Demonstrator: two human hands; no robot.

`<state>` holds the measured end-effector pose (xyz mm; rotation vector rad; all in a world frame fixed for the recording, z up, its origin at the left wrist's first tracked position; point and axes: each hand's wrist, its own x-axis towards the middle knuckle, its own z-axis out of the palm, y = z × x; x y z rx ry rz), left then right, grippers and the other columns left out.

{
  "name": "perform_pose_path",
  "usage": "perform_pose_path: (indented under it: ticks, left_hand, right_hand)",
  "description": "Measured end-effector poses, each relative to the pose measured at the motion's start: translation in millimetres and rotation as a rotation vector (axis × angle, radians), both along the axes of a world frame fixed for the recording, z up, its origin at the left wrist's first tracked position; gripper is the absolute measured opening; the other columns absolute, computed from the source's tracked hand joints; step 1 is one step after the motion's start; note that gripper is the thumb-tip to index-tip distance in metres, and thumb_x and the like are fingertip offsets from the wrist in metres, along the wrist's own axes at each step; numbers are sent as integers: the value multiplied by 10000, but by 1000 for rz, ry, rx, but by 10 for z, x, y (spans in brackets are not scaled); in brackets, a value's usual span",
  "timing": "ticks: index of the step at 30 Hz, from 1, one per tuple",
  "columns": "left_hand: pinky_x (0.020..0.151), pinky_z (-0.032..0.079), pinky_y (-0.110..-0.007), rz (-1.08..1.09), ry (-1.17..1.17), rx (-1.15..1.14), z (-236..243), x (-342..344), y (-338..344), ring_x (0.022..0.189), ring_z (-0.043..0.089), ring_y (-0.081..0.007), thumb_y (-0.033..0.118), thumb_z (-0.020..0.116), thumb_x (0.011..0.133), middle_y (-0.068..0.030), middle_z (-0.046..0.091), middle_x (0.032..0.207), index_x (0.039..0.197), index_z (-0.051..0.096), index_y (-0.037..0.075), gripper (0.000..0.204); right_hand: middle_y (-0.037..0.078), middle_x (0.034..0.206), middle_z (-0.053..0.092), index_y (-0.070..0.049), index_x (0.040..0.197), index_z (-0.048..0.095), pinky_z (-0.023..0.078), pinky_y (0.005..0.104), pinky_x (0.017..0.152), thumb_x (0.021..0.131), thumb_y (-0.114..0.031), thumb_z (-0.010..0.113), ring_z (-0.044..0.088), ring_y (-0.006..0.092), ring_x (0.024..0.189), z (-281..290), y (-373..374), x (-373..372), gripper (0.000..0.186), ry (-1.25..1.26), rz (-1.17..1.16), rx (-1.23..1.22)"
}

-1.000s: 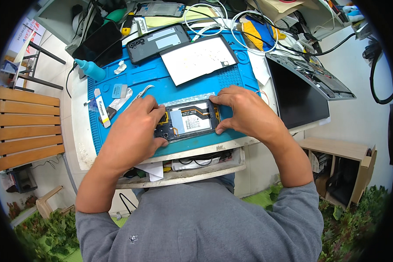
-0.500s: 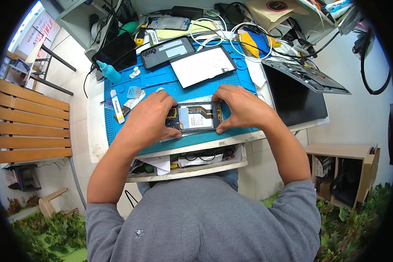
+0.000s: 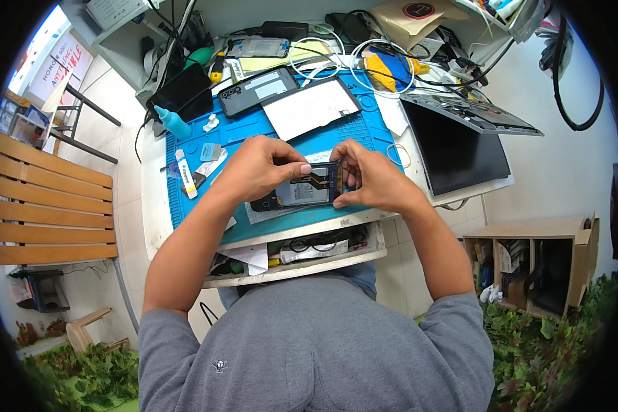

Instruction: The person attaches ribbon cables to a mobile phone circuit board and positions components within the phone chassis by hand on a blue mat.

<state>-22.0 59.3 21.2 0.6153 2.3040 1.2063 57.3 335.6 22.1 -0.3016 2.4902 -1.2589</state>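
Note:
An opened smartphone (image 3: 268, 202) lies flat over the mat's near edge, its back cover off. Inside it show a silver battery (image 3: 294, 193) and a dark ribbon cable with orange edges (image 3: 318, 180). My right hand (image 3: 369, 180) grips the phone's right end, thumb on the near edge and fingers curled at the far edge. Above the phone's far side, my left hand (image 3: 262, 169) has thumb and forefinger pinched at the ribbon cable's left end. Whatever is between those fingertips is hidden.
On the blue repair mat (image 3: 244, 132) lie a dark phone back cover (image 3: 259, 92) and a white panel (image 3: 309, 110). A blue bottle (image 3: 174, 123) stands at left. An open laptop (image 3: 460, 147) is at right, a drawer (image 3: 299, 269) below. White cables (image 3: 353, 65) coil behind.
My left hand has let go of the phone's left end and moved right, over the ribbon cable. My right hand keeps its grip, fingers more curled. The view has shifted slightly.

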Motion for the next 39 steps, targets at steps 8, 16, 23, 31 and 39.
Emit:
perform_pose_path:
  ticks: [8,16,23,31,39]
  left_hand:
    - [892,600,-327,7,-90,146,-102,-110,-261,978,781,-159,334,928,1022,-66,849,1023,1234,892,7,392]
    - [957,619,-324,-91,-86,339,221,-13,-10,1039,782,-137,331,874,1078,-59,848,1135,1223,866,-4,366]
    - [929,580,-275,-69,-139,538,200,37,-67,996,728,-93,314,847,1103,-9,798,1072,1218,826,3,333]
    - [933,532,-295,-84,6,611,131,89,-79,1049,671,-126,285,837,1104,-41,731,1126,1176,826,4,290]
    - [906,536,-307,1,38,633,90,88,-59,1005,681,-147,247,875,1051,-69,754,1108,1127,855,-7,266]
  right_hand:
    - [56,895,809,48,1116,849,637,284,697,1097,-213,867,742,110,769,-425,-189,331,262,-17,-343,-674]
    - [46,851,803,38,1105,849,576,259,657,1087,-175,871,715,79,725,-61,-480,523,214,154,-422,-474]
    - [66,749,734,34,1149,797,441,343,553,1200,-297,716,584,90,619,-42,-727,583,345,245,-419,-446]
    - [136,732,695,25,1125,757,491,403,586,1242,-323,635,637,212,609,-95,-871,564,387,392,-423,-466]
    - [92,827,786,35,1219,821,556,317,649,1232,-353,665,699,109,733,-134,-976,550,419,319,-484,-713]
